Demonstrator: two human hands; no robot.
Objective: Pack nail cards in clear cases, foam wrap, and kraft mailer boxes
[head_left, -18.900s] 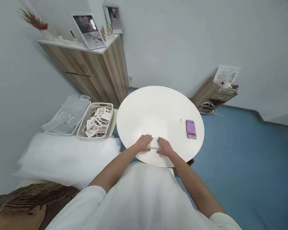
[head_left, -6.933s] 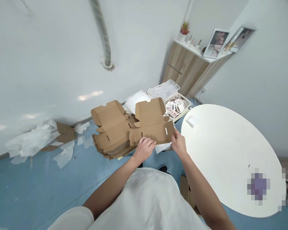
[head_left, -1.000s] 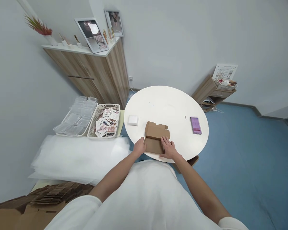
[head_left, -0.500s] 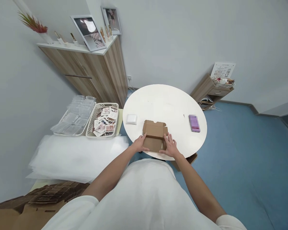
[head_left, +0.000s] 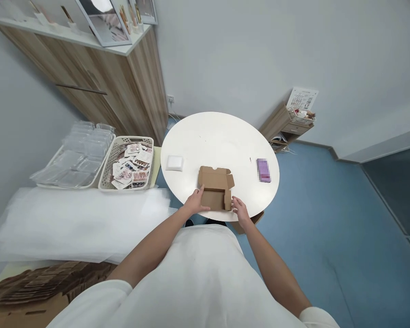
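Observation:
A brown cardboard box [head_left: 213, 198] lies near the front edge of the round white table [head_left: 222, 132], its lid raised toward the far side. The box's right side wall stands up, with flaps sticking out beside the lid. My left hand [head_left: 194, 203] grips the box's left side, its thumb by the near edge and a finger reaching toward the lid hinge. Against or just beside the outside of the right wall is my right hand [head_left: 240, 209], with loosely bent fingers slightly apart. Inside the box only bare cardboard shows.
On the table are a white square packet [head_left: 174, 162] at left and a purple pixelated item [head_left: 263, 170] at right. Left stand a basket of small packets [head_left: 102, 175], a tray of clear plastic cases [head_left: 75, 159], white sheets [head_left: 82, 223] and flattened cardboard [head_left: 37, 291].
The box's right side wall has been folded upright. My right hand has moved off that flap to its outer side. My left hand stays at the left side. The view has shifted.

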